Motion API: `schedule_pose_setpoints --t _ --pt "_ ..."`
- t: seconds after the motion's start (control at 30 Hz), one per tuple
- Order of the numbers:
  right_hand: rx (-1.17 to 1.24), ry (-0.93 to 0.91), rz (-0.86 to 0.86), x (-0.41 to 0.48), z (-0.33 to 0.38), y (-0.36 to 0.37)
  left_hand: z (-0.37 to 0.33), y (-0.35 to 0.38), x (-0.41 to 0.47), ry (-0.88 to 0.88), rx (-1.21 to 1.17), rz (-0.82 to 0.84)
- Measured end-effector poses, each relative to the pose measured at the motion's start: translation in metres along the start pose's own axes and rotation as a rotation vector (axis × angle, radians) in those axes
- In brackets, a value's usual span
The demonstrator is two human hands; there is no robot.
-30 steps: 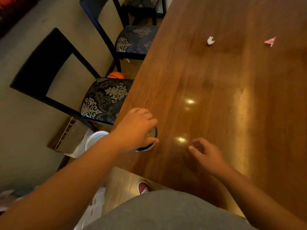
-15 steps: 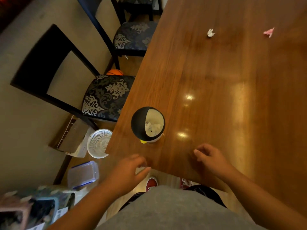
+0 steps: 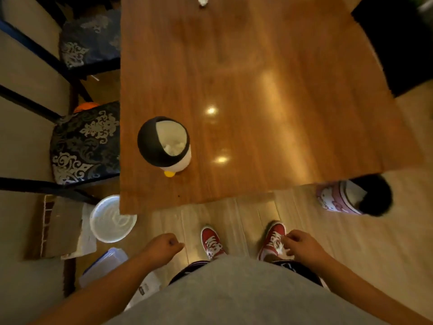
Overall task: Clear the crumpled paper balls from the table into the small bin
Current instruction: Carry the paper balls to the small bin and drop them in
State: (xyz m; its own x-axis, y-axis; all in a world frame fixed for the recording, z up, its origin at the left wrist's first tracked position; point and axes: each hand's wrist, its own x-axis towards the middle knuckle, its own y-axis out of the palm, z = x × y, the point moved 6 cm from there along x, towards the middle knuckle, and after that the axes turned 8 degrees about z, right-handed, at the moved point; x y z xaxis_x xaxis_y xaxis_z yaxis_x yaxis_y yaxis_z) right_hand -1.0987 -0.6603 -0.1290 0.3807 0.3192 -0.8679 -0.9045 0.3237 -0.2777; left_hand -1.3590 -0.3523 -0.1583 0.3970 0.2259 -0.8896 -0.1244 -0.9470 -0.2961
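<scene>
Lying far up the table point(image 3: 269, 137), the ball point(image 3: 203, 0) is sitting beyond both hands: left point(image 3: 164, 248) fisted empty, right point(image 3: 298, 245) loosely curled empty; bin point(image 3: 150, 146) nearer left.

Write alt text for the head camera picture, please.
A small black-and-white penguin-shaped bin holding white crumpled paper stands on a glossy wooden table; both bare hands, left and right, hang empty above red sneakers.

Warm, dim indoor light. Two small bright glare spots and a broad pale sheen lie on the glossy table point(image 3: 257, 90). The whole picture is soft with motion blur, worst toward the edges, where the wide lens bends straight lines. The corners fall dark.
</scene>
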Motion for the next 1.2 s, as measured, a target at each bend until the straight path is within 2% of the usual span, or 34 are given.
schedule_pose_setpoints --t 0.13,0.3,0.5,0.7,0.9,1.2 --pt "0.217 0.140 -0.136 -0.029 -0.097 -0.023 -0.042 0.014 0.013 0.028 0.064 0.020" --pt "0.405 0.247 -0.200 -0.076 -0.208 -0.033 -0.129 0.071 0.012 0.099 0.157 0.080" --pt "0.591 0.294 -0.275 -0.133 -0.339 -0.041 -0.233 0.195 -0.013 0.175 0.289 0.186" --pt "0.776 0.371 -0.312 -0.177 -0.458 -0.048 -0.302 0.325 -0.038 0.225 0.378 0.313" --pt "0.859 0.365 -0.346 -0.190 -0.501 -0.088 -0.347 0.380 -0.047 0.213 0.469 0.286" --pt "0.907 0.233 -0.401 -0.150 -0.486 -0.236 -0.407 0.396 -0.002 0.096 0.450 0.281"
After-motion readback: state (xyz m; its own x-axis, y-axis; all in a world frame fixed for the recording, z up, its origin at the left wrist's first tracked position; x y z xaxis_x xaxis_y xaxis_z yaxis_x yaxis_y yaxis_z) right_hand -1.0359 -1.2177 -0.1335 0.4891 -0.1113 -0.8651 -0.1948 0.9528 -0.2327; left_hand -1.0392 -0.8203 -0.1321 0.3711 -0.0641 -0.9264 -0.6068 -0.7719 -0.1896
